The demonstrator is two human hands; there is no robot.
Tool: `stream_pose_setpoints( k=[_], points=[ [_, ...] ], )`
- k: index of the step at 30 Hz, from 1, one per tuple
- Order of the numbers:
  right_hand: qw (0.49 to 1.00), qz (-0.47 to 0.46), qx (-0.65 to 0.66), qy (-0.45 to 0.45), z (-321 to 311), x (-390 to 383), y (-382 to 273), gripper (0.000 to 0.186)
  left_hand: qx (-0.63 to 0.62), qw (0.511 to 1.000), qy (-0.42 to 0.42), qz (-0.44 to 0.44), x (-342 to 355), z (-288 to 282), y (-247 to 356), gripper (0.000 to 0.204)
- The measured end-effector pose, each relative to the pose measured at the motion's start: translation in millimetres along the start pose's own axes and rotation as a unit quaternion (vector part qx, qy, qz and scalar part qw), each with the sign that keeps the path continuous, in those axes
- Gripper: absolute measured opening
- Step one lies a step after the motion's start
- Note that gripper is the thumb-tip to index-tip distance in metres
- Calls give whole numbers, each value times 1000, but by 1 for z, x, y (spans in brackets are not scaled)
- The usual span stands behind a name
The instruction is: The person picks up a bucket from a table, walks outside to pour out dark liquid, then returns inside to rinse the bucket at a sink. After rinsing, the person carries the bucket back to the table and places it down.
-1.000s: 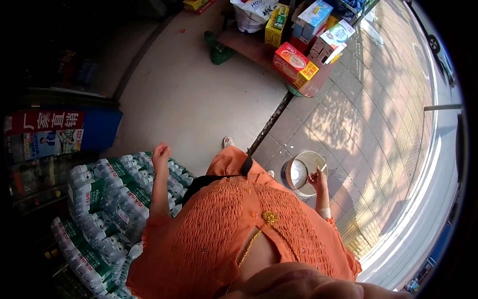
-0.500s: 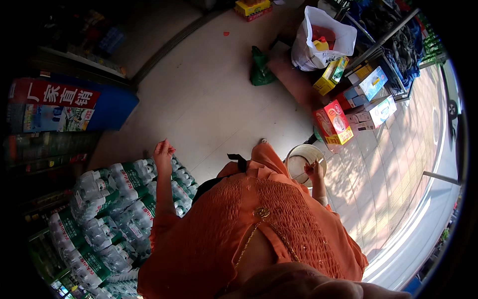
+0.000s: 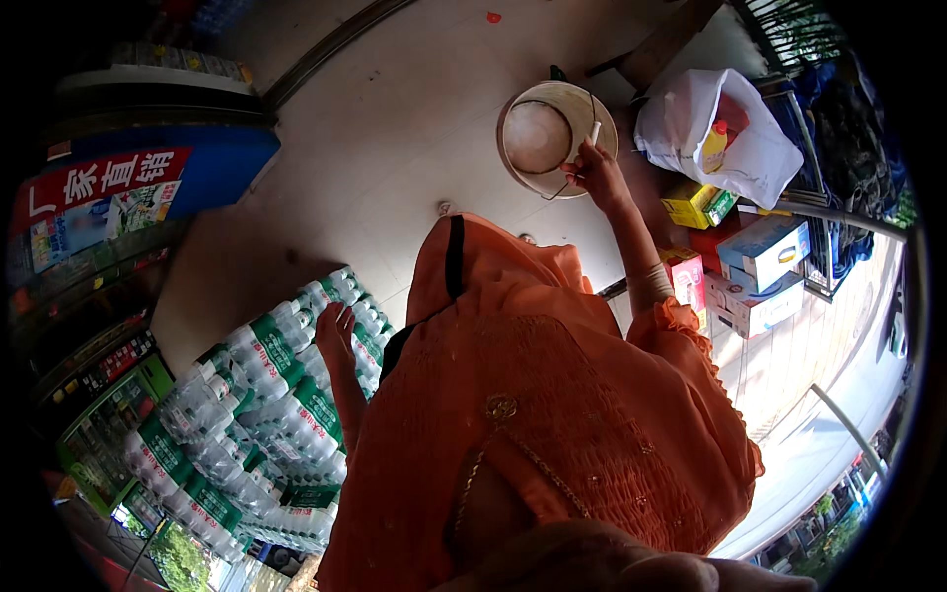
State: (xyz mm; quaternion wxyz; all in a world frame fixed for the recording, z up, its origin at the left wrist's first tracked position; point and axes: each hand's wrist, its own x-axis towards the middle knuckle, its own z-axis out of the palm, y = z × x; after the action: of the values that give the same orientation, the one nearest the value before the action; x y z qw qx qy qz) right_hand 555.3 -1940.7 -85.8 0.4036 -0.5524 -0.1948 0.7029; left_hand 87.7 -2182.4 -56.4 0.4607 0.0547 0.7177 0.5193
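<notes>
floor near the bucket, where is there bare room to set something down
Bare floor lies left of the bucket, between it and the blue panel, and reaches down toward the bottle packs. Crowded: right of the bucket and right hand, with a white bag and boxes.

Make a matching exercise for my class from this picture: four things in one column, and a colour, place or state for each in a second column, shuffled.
Column one
1. Bucket
2. White bag
3. Packs of bottles
4. The person's top

Column two
A. Stacked at the person's left
B. Orange
C. Held by its handle in the right hand
D. Open at the top, with a yellow container showing inside

Right pairs
1-C
2-D
3-A
4-B
</notes>
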Motion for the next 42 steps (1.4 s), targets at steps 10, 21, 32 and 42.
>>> stream_pose_setpoints(
  k=[10,21,32,42],
  points=[
    [995,-77,-58,-30,159,143,-140,25,-29,999,18,-19,178,28,102,38],
    [995,-67,-55,-43,285,318,-225,26,-8,986,-157,61,381,231,307,33],
    [992,65,57,-91,394,592,-297,21,-68,990,120,25,508,224,383,36],
    [994,50,96,-16,536,768,-370,18,-80,982,163,-40,703,241,474,58]
  ],
)
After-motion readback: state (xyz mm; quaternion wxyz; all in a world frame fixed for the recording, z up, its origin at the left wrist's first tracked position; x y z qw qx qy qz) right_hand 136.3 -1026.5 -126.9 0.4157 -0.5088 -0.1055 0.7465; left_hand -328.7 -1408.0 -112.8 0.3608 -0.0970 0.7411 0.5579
